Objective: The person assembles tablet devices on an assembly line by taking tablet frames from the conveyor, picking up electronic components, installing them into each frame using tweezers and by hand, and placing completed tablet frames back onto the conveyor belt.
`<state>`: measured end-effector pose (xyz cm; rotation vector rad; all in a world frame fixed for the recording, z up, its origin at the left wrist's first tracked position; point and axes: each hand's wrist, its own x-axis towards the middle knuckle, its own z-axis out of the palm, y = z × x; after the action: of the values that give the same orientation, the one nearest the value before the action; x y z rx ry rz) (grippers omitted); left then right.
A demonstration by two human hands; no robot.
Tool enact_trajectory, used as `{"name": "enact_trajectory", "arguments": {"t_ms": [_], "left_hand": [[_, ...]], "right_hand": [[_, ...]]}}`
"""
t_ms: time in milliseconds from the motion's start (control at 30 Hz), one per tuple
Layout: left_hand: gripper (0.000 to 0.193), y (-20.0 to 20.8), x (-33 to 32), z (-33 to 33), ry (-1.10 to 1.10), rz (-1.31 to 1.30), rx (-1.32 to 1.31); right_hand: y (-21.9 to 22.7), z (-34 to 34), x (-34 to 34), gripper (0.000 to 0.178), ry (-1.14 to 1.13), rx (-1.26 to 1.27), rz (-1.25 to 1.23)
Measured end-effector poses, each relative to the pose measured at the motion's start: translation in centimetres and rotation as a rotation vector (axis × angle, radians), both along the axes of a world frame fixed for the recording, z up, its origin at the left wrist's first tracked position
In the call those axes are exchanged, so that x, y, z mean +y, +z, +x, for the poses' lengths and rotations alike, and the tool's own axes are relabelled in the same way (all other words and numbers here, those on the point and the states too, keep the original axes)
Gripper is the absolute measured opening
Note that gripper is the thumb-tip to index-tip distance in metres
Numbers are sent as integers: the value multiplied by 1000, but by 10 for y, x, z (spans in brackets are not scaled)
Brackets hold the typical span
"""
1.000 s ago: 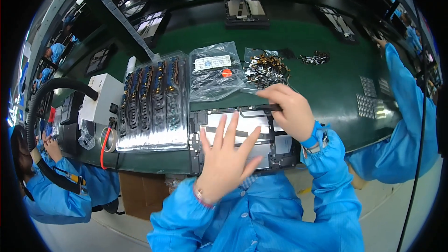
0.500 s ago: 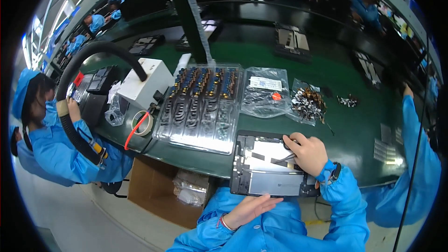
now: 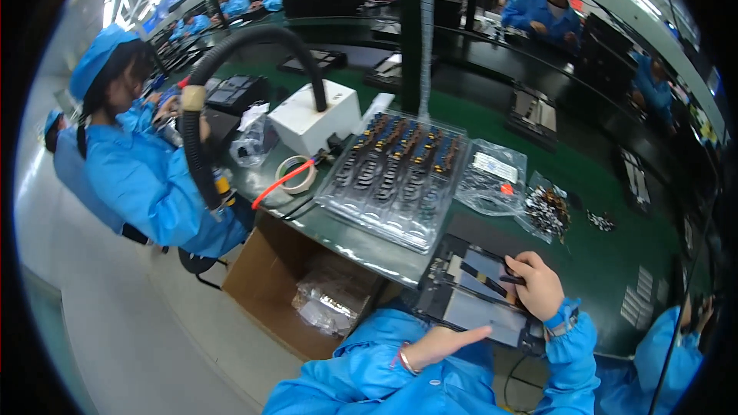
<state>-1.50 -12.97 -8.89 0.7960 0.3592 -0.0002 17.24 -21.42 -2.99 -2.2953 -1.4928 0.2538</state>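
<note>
An opened tablet [image 3: 475,309] with a dark frame, grey panels and black strips inside lies at the near edge of the bench, tilted in the view. My right hand [image 3: 538,286] is over its right side, fingers closed around black tweezers [image 3: 512,280] whose tips point toward the black strips. My left hand [image 3: 444,347] rests at the tablet's near edge, fingers stretched out, holding nothing. Beyond the tablet stands a clear plastic tray [image 3: 415,240] with rows of small blue, gold and black parts.
A plastic bag [image 3: 492,177], a heap of small parts [image 3: 547,211] and a smaller pile [image 3: 600,220] lie on the green bench. Left are a tape roll [image 3: 296,174], a white box [image 3: 315,117] with a black hose, a co-worker [image 3: 146,161] and a cardboard box [image 3: 269,284] below.
The view has swung left, so the bench things appear farther right. My left hand has moved closer against the tablet's near edge. My right hand keeps the tweezers over the tablet.
</note>
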Motion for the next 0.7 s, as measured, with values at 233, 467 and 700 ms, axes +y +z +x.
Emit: {"name": "enact_trajectory", "arguments": {"t_ms": [233,467,700], "left_hand": [[50,53,-27,15,491,1218,-713],[56,105,-26,33,448,1734,-499],[53,88,-47,36,545,2107,-238]], "right_hand": [[51,-21,-21,37,-119,-5,663],[8,-4,-175,40,-469,599,1198],[35,-43,-103,43,-528,624,1086]]}}
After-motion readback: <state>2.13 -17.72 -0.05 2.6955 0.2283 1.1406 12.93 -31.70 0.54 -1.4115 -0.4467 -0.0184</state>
